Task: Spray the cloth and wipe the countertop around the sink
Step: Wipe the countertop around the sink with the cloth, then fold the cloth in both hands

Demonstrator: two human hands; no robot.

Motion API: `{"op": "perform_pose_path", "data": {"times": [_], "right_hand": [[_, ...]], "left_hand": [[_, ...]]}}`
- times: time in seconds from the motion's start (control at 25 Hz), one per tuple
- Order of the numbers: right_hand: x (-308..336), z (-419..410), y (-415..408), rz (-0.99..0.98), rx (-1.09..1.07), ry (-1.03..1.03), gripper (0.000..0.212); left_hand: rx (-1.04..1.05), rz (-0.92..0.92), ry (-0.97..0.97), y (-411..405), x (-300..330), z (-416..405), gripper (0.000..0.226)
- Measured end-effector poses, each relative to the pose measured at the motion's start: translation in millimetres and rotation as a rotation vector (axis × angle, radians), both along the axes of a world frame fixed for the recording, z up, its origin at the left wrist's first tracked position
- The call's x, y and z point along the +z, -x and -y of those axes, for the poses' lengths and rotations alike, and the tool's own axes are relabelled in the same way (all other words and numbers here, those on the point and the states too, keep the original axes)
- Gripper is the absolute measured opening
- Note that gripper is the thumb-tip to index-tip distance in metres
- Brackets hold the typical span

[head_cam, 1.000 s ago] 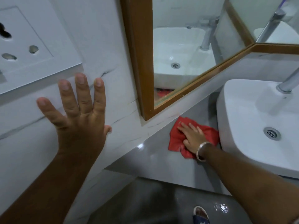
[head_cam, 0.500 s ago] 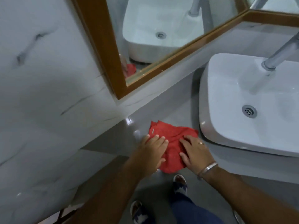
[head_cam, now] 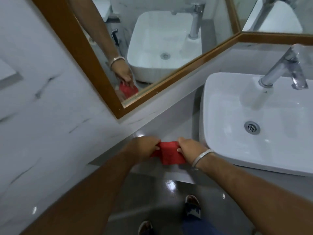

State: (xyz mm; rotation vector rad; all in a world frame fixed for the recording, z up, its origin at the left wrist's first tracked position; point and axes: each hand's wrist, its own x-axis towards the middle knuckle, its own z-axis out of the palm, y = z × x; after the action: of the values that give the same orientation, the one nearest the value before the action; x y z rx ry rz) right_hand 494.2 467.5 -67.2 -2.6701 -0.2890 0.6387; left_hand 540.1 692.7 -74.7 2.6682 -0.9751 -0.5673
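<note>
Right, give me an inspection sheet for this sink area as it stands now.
Surface: grey countertop, glossy, bare to the left of the sink.
Job's things: red cloth folded, held over the counter's front edge; no spray bottle in view.
Clutter: nothing seen.
Hands: left hand grips the cloth's left end; right hand, metal bangle at the wrist, grips the right end.
Cables: nothing seen.
Surroundings: white basin on the counter, chrome tap, wood-framed mirror reflecting the basin and a hand on the cloth, marbled wall, shiny floor.

Both hands (head_cam: 169,148) clenched, arms extended
</note>
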Motion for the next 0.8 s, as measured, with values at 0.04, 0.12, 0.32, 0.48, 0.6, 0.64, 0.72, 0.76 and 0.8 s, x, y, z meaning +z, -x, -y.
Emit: {"op": "perform_pose_path", "data": {"times": [0.04, 0.12, 0.32, 0.48, 0.6, 0.64, 0.72, 0.76, 0.8], "right_hand": [[17, 2, -4, 0.024, 0.002, -0.02, 0.012], [50, 3, -8, 0.078, -0.035, -0.098, 0.013], [121, 7, 34, 0.136, -0.172, -0.259, 0.015], [147, 49, 102, 0.095, -0.207, 0.15, 0.028], [155, 96, 172, 0.09, -0.434, 0.334, 0.029], [158, 112, 199, 0.086, -0.521, 0.318, 0.029], [164, 148, 276, 0.096, -0.692, 0.26, 0.034], [161, 163, 316, 0.1, -0.744, 0.259, 0.031], [155, 174, 356, 0.084, -0.797, 0.272, 0.028]], "left_hand": [[0.003, 0.048, 0.01, -4, 16, -7, 0.029], [-0.014, 0.127, 0.017, -9, 48, -16, 0.028], [-0.145, 0.146, 0.237, -8, 119, 7, 0.025], [-0.455, 0.124, 0.12, 18, 148, 69, 0.025], [-0.661, 0.203, 0.077, 73, 156, 146, 0.025], [-0.7, 0.227, 0.092, 91, 157, 171, 0.024], [-0.796, 0.231, 0.155, 138, 158, 229, 0.017], [-0.848, 0.213, 0.173, 162, 155, 256, 0.018], [-0.908, 0.178, 0.169, 189, 148, 282, 0.021]]}}
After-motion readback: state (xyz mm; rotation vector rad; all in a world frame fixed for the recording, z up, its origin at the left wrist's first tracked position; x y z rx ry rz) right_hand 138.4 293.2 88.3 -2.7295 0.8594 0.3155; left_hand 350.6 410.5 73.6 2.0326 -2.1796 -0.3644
